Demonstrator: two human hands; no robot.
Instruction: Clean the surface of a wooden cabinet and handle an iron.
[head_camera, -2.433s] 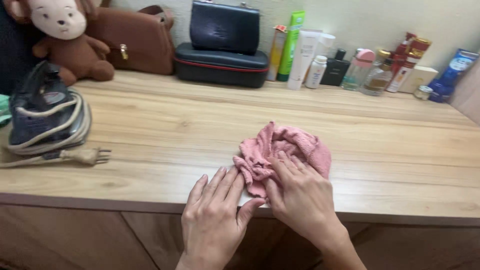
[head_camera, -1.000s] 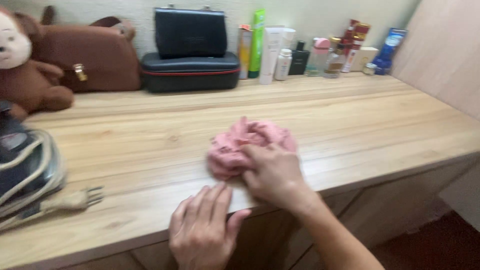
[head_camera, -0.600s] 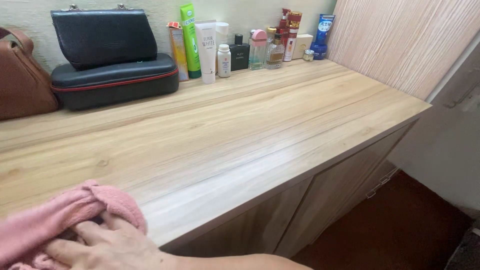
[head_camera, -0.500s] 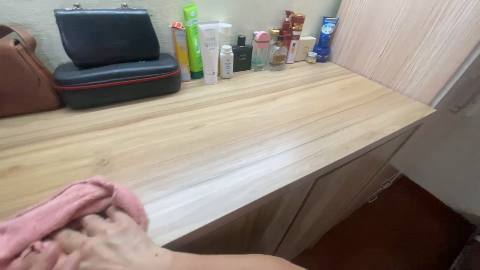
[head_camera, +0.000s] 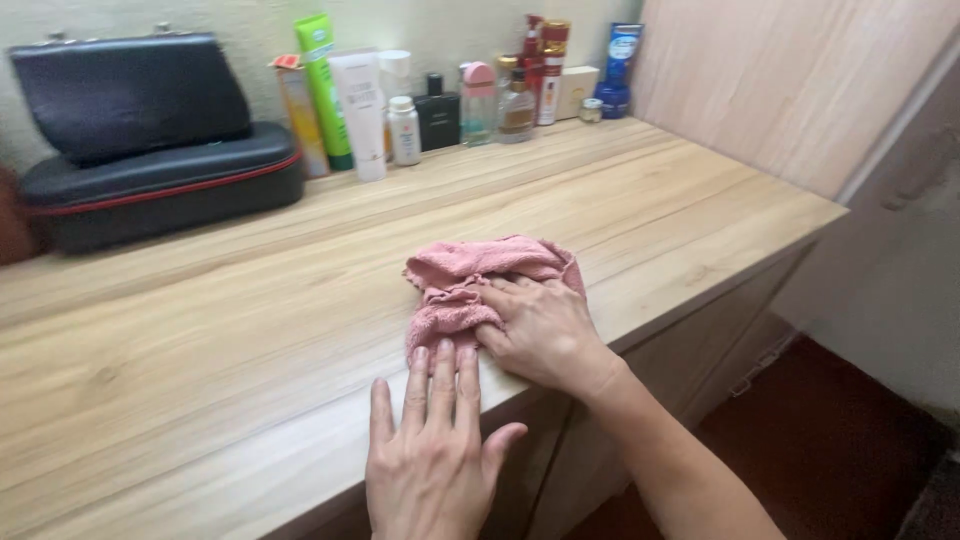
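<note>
A crumpled pink cloth (head_camera: 470, 270) lies on the wooden countertop (head_camera: 250, 300) near its front edge. My right hand (head_camera: 540, 330) presses down on the cloth's right side, fingers curled into the folds. My left hand (head_camera: 435, 450) lies flat on the countertop just in front of the cloth, fingers together and fingertips touching the cloth's near edge.
At the back left, a black handbag (head_camera: 130, 95) stands on a black zip case (head_camera: 160, 195). Several tubes and bottles (head_camera: 440, 95) line the back wall. A wooden panel (head_camera: 800, 90) closes the right side; the counter's right end drops to a dark floor (head_camera: 830, 440).
The view swung right, then back toward the middle. The cloth and my right hand moved from the lower left corner to the centre. My left hand came back into view.
</note>
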